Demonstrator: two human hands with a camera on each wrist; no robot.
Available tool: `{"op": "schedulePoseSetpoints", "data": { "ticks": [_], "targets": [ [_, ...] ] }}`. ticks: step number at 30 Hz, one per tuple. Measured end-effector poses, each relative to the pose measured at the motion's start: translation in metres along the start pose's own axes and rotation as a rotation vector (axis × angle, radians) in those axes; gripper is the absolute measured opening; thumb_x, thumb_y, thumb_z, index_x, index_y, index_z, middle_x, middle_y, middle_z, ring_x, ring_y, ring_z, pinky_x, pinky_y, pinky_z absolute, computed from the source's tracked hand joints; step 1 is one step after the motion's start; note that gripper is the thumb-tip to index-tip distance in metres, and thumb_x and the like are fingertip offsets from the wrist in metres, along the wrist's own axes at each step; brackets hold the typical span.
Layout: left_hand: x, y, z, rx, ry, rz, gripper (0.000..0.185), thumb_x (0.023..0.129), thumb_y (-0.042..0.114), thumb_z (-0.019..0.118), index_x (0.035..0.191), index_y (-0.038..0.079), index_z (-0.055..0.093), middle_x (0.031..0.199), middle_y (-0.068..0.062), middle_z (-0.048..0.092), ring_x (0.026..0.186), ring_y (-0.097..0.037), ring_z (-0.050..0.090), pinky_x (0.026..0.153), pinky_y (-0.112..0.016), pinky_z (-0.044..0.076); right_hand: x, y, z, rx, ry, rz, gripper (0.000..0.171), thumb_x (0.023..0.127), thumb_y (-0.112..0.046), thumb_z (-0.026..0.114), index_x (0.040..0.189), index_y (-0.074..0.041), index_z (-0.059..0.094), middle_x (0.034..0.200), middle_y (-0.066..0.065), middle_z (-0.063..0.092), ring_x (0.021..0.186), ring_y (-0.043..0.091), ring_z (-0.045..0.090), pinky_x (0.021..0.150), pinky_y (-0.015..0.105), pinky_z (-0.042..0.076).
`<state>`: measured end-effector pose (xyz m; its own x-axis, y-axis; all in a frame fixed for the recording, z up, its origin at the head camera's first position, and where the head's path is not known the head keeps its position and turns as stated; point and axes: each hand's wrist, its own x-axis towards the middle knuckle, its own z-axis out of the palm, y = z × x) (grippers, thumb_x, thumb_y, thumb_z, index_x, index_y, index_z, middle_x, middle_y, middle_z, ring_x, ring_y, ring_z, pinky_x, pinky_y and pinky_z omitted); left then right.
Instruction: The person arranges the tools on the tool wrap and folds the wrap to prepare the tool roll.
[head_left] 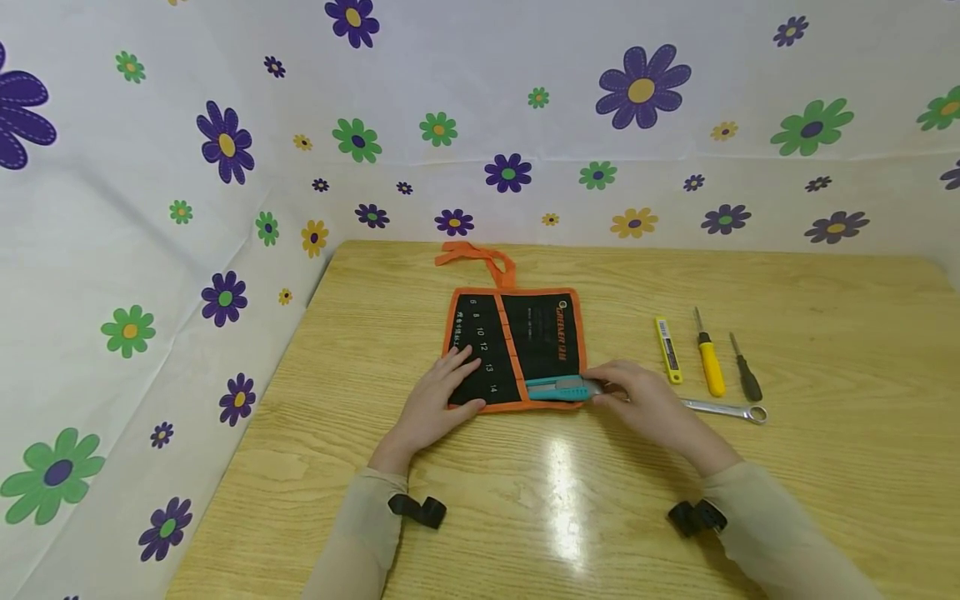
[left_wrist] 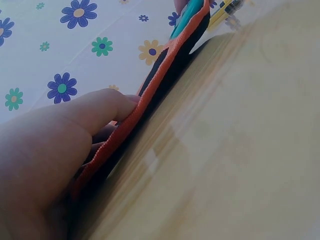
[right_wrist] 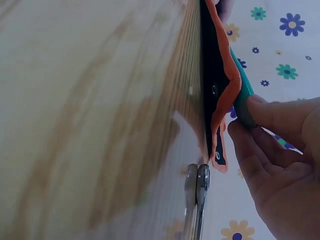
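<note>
Head view: the tool roll (head_left: 513, 348) lay open at the table's (head_left: 480, 517) middle, pinned flat by the left hand (head_left: 438, 400) with fingers straight. The teal knife (head_left: 558, 387), on the roll's near right corner, was pinched by the right hand (head_left: 645, 400).

Left wrist: the roll's edge was pressed down; firm pressure was judged needed.

Right wrist: the knife was best slid level into its pocket

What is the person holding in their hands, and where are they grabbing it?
The right hand pinches the teal tool by its right end, at the tool pouch. The left hand holds nothing; it presses flat on the pouch's numbered pockets.
</note>
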<state>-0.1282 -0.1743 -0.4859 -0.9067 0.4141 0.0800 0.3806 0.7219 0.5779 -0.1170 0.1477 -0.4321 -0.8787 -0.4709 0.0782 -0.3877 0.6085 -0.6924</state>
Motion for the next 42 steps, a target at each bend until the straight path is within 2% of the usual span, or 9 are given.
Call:
{"op": "schedulePoseSetpoints", "data": {
  "ticks": [14,20,29,37,42],
  "targets": [
    [0.002,0.0,0.0,0.004,0.002,0.004,0.064,0.085,0.049,0.056,0.14,0.023,0.038,0.149,0.005,0.023,0.139,-0.013,0.01,0.111,-0.042,0.013,0.012,-0.009,0.009,-0.045,-0.032,-0.057,0.035,0.082,-0.005,0.066,0.116,-0.001,0.061,0.106,0.01,0.063,0.089,0.017,0.062,0.075,0.027,0.052],
    [0.001,0.0,0.0,0.01,-0.004,-0.008,0.064,0.085,0.05,0.056,0.14,0.024,0.038,0.149,0.006,0.022,0.138,-0.012,0.01,0.111,-0.043,0.013,0.018,-0.015,0.012,-0.064,-0.068,-0.024,0.034,0.082,-0.003,0.064,0.115,0.001,0.061,0.105,0.011,0.064,0.089,0.018,0.061,0.074,0.026,0.053],
    [0.001,0.0,0.0,0.015,-0.01,-0.004,0.064,0.085,0.053,0.053,0.14,0.024,0.037,0.149,0.006,0.022,0.138,-0.012,0.01,0.111,-0.043,0.014,0.022,-0.026,0.021,-0.113,-0.097,0.004,0.03,0.082,-0.004,0.064,0.112,0.0,0.063,0.099,0.008,0.063,0.073,0.009,0.052,0.059,0.021,0.045],
    [0.0,0.0,0.0,0.008,-0.007,0.003,0.063,0.085,0.052,0.054,0.14,0.024,0.038,0.149,0.006,0.022,0.138,-0.013,0.01,0.11,-0.045,0.015,0.026,-0.028,0.027,-0.132,-0.108,0.022,0.03,0.082,-0.005,0.064,0.112,0.0,0.063,0.104,0.01,0.063,0.081,0.013,0.059,0.064,0.022,0.05],
    [0.0,0.0,-0.001,0.005,-0.005,0.006,0.063,0.085,0.051,0.054,0.14,0.024,0.038,0.149,0.005,0.023,0.138,-0.014,0.011,0.11,-0.046,0.016,0.028,-0.03,0.029,-0.163,-0.105,0.002,0.029,0.082,-0.005,0.065,0.11,0.0,0.064,0.103,0.009,0.063,0.079,0.012,0.058,0.063,0.022,0.049]
  ]
}}
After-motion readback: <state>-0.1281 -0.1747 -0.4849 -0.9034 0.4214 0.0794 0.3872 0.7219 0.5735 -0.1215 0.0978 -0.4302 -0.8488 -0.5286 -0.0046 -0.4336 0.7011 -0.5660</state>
